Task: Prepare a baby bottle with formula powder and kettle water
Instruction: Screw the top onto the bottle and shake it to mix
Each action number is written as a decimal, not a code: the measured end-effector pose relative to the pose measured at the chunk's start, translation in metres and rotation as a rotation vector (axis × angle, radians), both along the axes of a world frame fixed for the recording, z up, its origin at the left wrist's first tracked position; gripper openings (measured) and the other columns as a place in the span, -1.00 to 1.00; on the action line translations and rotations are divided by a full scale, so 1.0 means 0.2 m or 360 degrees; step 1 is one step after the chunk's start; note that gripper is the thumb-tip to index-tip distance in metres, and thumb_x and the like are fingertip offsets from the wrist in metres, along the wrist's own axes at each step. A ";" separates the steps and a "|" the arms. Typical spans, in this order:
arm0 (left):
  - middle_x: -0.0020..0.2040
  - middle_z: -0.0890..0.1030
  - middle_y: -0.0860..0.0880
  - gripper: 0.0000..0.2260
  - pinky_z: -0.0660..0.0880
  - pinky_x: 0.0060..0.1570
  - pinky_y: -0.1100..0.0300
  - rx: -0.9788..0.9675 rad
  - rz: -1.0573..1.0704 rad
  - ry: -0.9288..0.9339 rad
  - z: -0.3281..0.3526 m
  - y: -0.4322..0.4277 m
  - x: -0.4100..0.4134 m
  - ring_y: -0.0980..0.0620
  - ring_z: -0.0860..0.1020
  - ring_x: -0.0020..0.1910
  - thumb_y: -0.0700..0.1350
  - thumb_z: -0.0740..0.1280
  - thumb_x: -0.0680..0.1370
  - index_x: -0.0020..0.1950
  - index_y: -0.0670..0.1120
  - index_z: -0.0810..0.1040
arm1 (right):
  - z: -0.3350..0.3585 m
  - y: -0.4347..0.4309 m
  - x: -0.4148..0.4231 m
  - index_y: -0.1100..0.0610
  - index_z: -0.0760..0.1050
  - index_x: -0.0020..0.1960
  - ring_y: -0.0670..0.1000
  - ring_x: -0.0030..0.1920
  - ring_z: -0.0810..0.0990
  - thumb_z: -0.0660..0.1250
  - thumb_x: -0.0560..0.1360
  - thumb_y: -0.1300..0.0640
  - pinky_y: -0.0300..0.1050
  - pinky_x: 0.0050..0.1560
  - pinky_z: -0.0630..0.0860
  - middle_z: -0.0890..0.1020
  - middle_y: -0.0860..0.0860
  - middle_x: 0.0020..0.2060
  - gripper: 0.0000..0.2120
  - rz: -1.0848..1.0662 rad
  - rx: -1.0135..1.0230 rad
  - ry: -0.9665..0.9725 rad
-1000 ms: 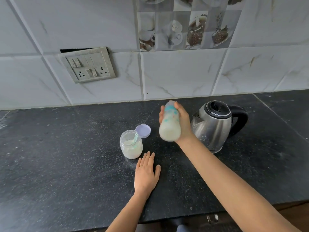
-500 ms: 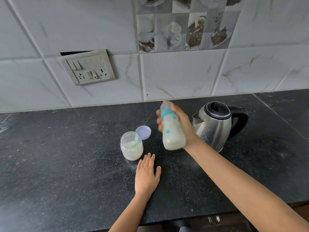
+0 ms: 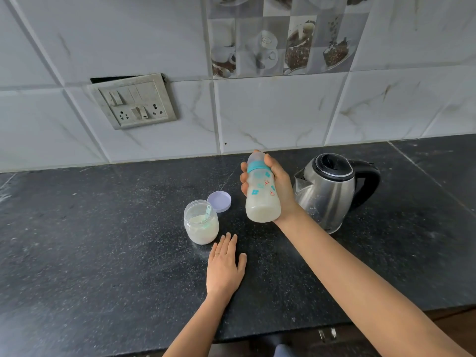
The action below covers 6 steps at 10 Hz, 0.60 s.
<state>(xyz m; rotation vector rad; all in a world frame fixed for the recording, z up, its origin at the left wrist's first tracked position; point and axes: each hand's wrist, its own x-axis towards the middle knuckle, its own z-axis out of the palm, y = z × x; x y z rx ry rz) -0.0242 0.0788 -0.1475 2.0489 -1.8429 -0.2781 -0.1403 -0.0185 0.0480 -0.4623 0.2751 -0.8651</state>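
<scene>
My right hand [image 3: 279, 186] grips a baby bottle [image 3: 261, 191] above the dark counter [image 3: 103, 253]. The bottle has a teal collar, a clear cap and milky liquid in its lower part. It is held nearly upright. My left hand [image 3: 224, 266] lies flat on the counter, palm down, fingers together, holding nothing. Just beyond its fingertips stands an open jar of formula powder [image 3: 201, 222] with a teal scoop inside. The jar's lilac lid [image 3: 219, 201] lies behind it. A steel kettle [image 3: 327, 189] with a black lid and handle stands right of the bottle.
A tiled wall rises behind the counter, with a switch and socket plate [image 3: 134, 101] at the left. The counter's front edge runs across the bottom of the view, with drawer handles [image 3: 327, 333] below it.
My right hand has swung the bottle, tilting it one way and back to nearly upright. The left hand, jar and kettle have stayed in place.
</scene>
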 end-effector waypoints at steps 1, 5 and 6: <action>0.57 0.12 0.03 -0.49 -0.17 0.49 0.21 -0.0004 -0.0001 0.0004 0.00 0.00 0.00 0.11 0.01 0.55 0.12 0.03 0.64 0.56 -0.01 0.13 | 0.01 -0.01 0.00 0.08 0.33 0.22 0.04 -0.27 0.60 0.59 0.18 0.04 -0.11 -0.31 0.60 0.57 0.10 -0.11 -0.30 0.0022 -0.0038 -0.0011; 0.56 0.13 0.02 -0.49 -0.13 0.51 0.19 -0.0002 0.0005 0.0030 -0.01 0.00 0.00 0.11 0.02 0.55 0.12 0.04 0.63 0.56 -0.01 0.13 | 0.06 -0.01 -0.02 0.08 0.54 0.08 0.06 -0.30 0.59 0.47 0.33 0.03 -0.12 -0.34 0.58 0.58 0.13 -0.11 -0.65 0.0079 -0.0197 -0.0083; 0.57 0.13 0.02 -0.49 -0.14 0.51 0.19 -0.0008 0.0006 0.0024 -0.02 0.00 0.00 0.11 0.01 0.55 0.12 0.05 0.63 0.56 -0.01 0.13 | 0.07 -0.05 0.01 0.20 0.48 -0.07 0.04 -0.40 0.60 0.35 0.45 -0.01 -0.19 -0.37 0.57 0.58 0.12 -0.29 -0.73 -0.0260 0.0175 0.0062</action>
